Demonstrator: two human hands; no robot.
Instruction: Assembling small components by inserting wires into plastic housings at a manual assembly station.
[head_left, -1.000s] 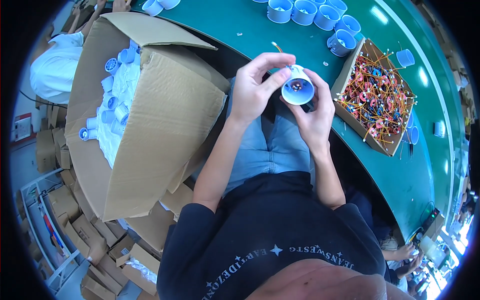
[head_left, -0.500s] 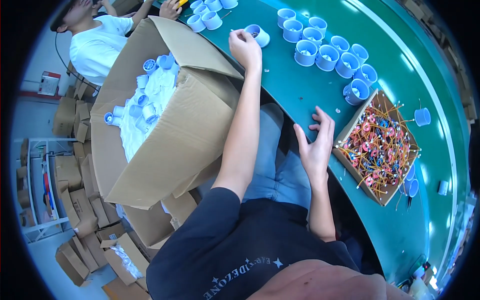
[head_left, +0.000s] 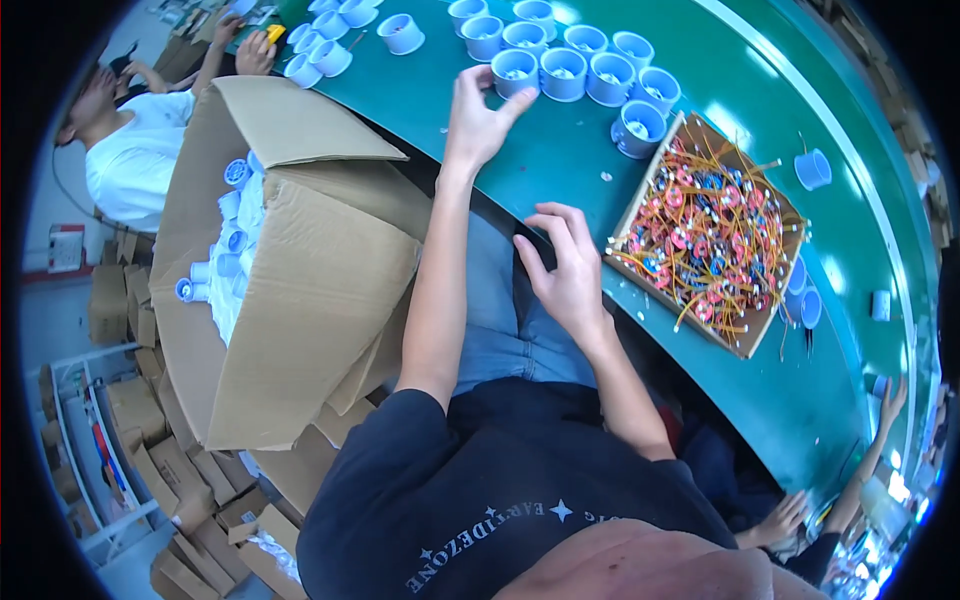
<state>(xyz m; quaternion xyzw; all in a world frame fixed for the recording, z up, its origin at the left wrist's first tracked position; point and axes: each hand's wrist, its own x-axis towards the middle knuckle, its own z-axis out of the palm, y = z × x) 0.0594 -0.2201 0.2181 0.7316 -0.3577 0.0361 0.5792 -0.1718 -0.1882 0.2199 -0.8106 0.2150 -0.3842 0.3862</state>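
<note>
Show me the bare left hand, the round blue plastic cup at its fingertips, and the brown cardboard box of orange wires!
Bare left hand (head_left: 477, 128): head view, back of the hand.
Round blue plastic cup (head_left: 512, 87): head view, front outer wall.
Brown cardboard box (head_left: 639, 200): head view, left wall.

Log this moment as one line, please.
left hand: at blue cup, grip unclear | right hand: open, empty | parts box: on green table
</note>
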